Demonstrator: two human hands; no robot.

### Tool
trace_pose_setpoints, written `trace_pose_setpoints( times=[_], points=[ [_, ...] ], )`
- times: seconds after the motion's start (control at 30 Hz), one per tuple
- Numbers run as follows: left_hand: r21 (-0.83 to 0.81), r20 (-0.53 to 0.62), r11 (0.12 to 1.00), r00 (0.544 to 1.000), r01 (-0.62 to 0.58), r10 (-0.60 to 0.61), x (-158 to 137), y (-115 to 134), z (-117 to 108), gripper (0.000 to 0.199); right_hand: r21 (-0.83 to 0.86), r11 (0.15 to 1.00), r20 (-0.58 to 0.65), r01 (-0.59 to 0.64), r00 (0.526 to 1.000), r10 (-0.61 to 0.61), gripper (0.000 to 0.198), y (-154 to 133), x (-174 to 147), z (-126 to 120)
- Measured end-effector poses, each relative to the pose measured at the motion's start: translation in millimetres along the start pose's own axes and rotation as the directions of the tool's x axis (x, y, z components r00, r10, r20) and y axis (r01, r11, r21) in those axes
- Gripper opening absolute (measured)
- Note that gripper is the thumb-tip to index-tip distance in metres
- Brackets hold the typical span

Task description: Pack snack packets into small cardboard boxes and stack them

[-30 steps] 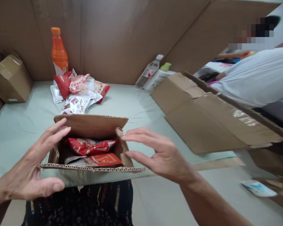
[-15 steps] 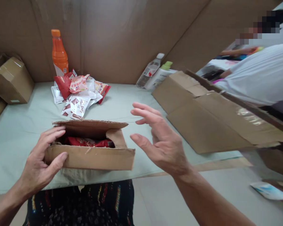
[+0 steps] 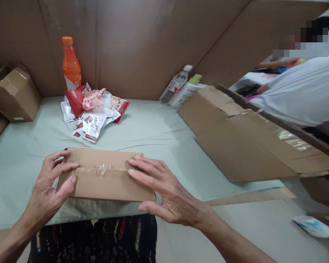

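A small cardboard box (image 3: 106, 188) sits near the front edge of the cloth-covered table, its top flaps folded down and a strip of torn clear tape along the seam. My left hand (image 3: 53, 180) holds the box's left end, fingers over the top and thumb near the front. At the right end, my right hand (image 3: 164, 188) grips the box, with its fingertips on the flaps and its thumb at the front corner. The contents are hidden under the flaps. Behind the box lies a pile of snack packets (image 3: 90, 109), red and white.
An orange drink bottle (image 3: 71, 67) stands behind the packets. A clear bottle (image 3: 177, 86) and a white bottle with a green cap (image 3: 188, 89) lean against the cardboard wall. Cardboard boxes (image 3: 19, 96) are at left; a large carton (image 3: 235, 146) is at right, beside a person in white (image 3: 304, 87).
The box flaps have come down over the red packets inside. My right hand has moved left and down from the air onto the box; my left hand stays at its left end.
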State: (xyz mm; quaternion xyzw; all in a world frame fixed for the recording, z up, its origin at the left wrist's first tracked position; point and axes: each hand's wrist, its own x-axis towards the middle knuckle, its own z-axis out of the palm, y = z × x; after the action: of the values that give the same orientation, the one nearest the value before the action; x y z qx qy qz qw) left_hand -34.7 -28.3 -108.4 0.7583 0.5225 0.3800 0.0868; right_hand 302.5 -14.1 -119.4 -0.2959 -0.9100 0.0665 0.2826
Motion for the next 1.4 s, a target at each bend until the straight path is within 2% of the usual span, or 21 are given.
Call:
trace_pose_setpoints(
  times=[0.13, 0.27, 0.33, 0.43, 0.53, 0.63, 0.73, 0.8, 0.93, 1.0, 1.07, 1.13, 1.27, 1.33, 1.4],
  points=[
    [-0.050, 0.079, 0.996, 0.994, 0.075, -0.071, -1.4, -12.3, -1.1, 0.025, -0.093, 0.994, 0.091, 0.064, 0.994, -0.055, 0.068, 0.9, 9.7, -6.4],
    [-0.074, 0.137, 0.992, 0.986, 0.107, -0.096, -3.3, -25.9, -0.2, 0.034, -0.034, 0.995, 0.298, 0.091, 0.952, -0.077, 0.070, 6.8, 33.7, -14.7],
    [-0.071, 0.138, 0.992, 0.986, 0.101, -0.091, -5.0, -30.2, 0.6, 0.032, 0.002, 0.996, 0.340, 0.091, 0.937, -0.086, 0.072, 8.3, 42.8, -16.1],
    [-0.068, 0.129, 0.991, 0.986, 0.112, -0.103, -6.7, -28.0, 0.7, 0.030, 0.021, 0.996, 0.321, 0.085, 0.943, -0.087, 0.070, 5.1, 46.1, -15.8],
    [-0.079, 0.104, 0.984, 0.983, 0.159, -0.150, -7.2, -16.1, -0.8, 0.035, 0.003, 0.997, 0.288, 0.072, 0.955, -0.070, 0.070, 1.9, 32.5, -18.9],
    [-0.065, 0.109, 0.969, 0.966, 0.240, -0.232, -9.9, -6.9, 1.3, 0.048, -0.084, 0.996, 0.232, -0.031, 0.971, 0.050, 0.072, 13.6, 1.6, -30.7],
    [0.006, 0.134, 0.980, 0.971, 0.197, -0.196, -16.9, -14.0, 15.4, 0.048, -0.239, 0.941, 0.070, -0.237, 0.963, 0.261, 0.067, 48.9, -34.7, -47.8],
    [0.071, 0.149, 0.994, 0.984, 0.083, -0.093, -22.3, -27.3, 33.5, 0.047, -0.333, 0.853, -0.052, -0.401, 0.911, 0.408, 0.063, 83.9, -50.9, -59.0],
    [0.176, 0.177, 0.964, 0.970, -0.199, 0.167, -29.5, -55.5, 79.0, 0.044, -0.410, 0.597, -0.224, -0.690, 0.710, 0.667, 0.063, 165.2, -47.6, -75.8],
    [0.225, 0.170, 0.930, 0.951, -0.292, 0.258, -32.6, -64.2, 98.7, 0.042, -0.398, 0.493, -0.292, -0.774, 0.616, 0.731, 0.063, 203.8, -34.1, -81.1],
    [0.280, 0.175, 0.891, 0.931, -0.358, 0.320, -36.3, -69.4, 112.7, 0.041, -0.367, 0.440, -0.351, -0.819, 0.560, 0.750, 0.059, 237.6, -20.7, -84.9],
    [0.313, 0.191, 0.863, 0.917, -0.396, 0.351, -39.7, -71.9, 120.3, 0.042, -0.337, 0.441, -0.393, -0.832, 0.550, 0.737, 0.051, 265.2, -11.6, -88.0],
    [0.324, 0.204, 0.855, 0.913, -0.405, 0.355, -41.7, -68.0, 120.1, 0.044, -0.297, 0.516, -0.443, -0.804, 0.594, 0.672, 0.033, 298.4, -8.0, -93.1],
    [0.326, 0.213, 0.861, 0.918, -0.391, 0.336, -40.8, -60.4, 117.0, 0.043, -0.266, 0.593, -0.480, -0.760, 0.638, 0.602, 0.034, 303.9, -10.0, -93.7],
    [0.318, 0.227, 0.877, 0.927, -0.360, 0.298, -40.2, -50.5, 114.7, 0.042, -0.235, 0.667, -0.537, -0.707, 0.667, 0.517, 0.045, 303.3, -12.2, -92.1]
  ],
)
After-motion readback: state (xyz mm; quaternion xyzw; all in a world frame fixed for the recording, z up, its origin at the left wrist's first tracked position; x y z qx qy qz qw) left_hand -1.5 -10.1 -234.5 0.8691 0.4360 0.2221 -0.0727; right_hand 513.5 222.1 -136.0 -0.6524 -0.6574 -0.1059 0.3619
